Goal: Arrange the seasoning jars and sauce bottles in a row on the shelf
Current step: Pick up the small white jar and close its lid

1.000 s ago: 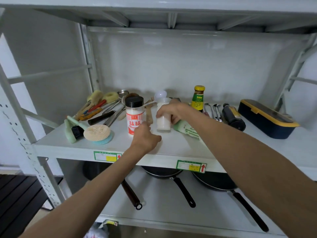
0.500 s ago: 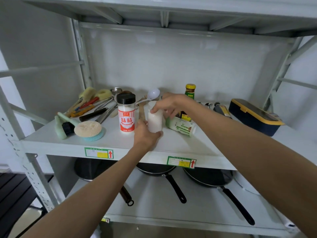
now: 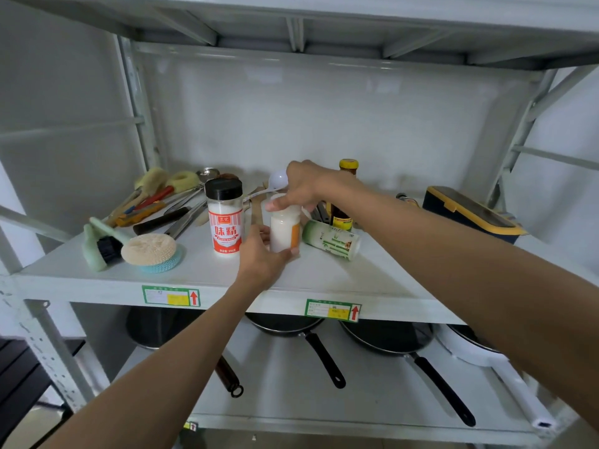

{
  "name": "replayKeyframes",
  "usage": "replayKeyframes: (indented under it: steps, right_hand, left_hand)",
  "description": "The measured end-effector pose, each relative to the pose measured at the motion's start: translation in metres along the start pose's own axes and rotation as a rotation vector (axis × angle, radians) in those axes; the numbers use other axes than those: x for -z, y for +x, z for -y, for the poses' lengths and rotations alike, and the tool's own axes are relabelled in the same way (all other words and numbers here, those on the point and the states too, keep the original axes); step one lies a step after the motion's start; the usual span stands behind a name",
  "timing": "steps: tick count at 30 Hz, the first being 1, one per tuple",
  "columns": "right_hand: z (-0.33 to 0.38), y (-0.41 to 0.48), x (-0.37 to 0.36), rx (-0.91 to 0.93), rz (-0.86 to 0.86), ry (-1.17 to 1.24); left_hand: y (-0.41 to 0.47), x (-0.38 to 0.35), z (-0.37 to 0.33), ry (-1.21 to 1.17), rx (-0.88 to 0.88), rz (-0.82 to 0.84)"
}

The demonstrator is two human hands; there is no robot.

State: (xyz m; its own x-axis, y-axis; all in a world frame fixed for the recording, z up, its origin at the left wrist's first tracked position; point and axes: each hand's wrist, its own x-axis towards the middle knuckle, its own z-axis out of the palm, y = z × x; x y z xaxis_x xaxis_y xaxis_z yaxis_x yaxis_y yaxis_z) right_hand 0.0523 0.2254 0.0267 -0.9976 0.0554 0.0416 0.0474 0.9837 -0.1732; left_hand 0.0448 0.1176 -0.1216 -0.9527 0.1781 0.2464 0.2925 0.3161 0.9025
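Note:
A white seasoning jar (image 3: 282,233) with an orange label stands on the white shelf (image 3: 324,270), right of a red-and-white jar with a black lid (image 3: 224,218). My left hand (image 3: 264,257) wraps its base from the front. My right hand (image 3: 304,187) grips its top from above. A green-and-white canister (image 3: 332,239) lies on its side to the right. Behind my right wrist stands a dark sauce bottle with a yellow cap (image 3: 346,189). Another dark bottle (image 3: 405,199) lies further right, mostly hidden by my arm.
Brushes, ladles and utensils (image 3: 162,202) are heaped at the back left, with a round scrubber (image 3: 150,252) and a green brush (image 3: 99,243) near the front. A navy and yellow box (image 3: 470,213) sits at the right. Frying pans (image 3: 385,335) lie on the lower shelf.
My left hand rose from the shelf edge and closed round the white jar's base. The jar sits a little nearer the black-lidded jar, with my right hand still on top.

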Motion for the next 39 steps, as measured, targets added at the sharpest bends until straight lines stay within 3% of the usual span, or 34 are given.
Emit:
replayKeyframes:
  steps: [5, 14, 20, 33, 39]
  right_hand:
    - [0.000, 0.001, 0.011, 0.060, 0.044, -0.054]
    - [-0.001, 0.002, -0.003, 0.035, -0.084, 0.005]
    - [-0.001, -0.002, 0.006, 0.073, 0.005, -0.110]
    - [0.001, 0.000, -0.012, 0.123, -0.175, -0.062]
    - [0.002, -0.002, -0.026, 0.123, -0.263, -0.060]
  left_hand:
    - [0.001, -0.002, 0.002, 0.008, -0.017, 0.018]
    - [0.001, 0.000, 0.004, 0.017, -0.043, 0.038]
    - [-0.001, 0.000, 0.000, -0.018, -0.036, 0.012]
    - [0.001, -0.002, 0.002, 0.001, -0.024, 0.044]
    - [0.004, -0.005, 0.006, 0.027, -0.055, -0.027]
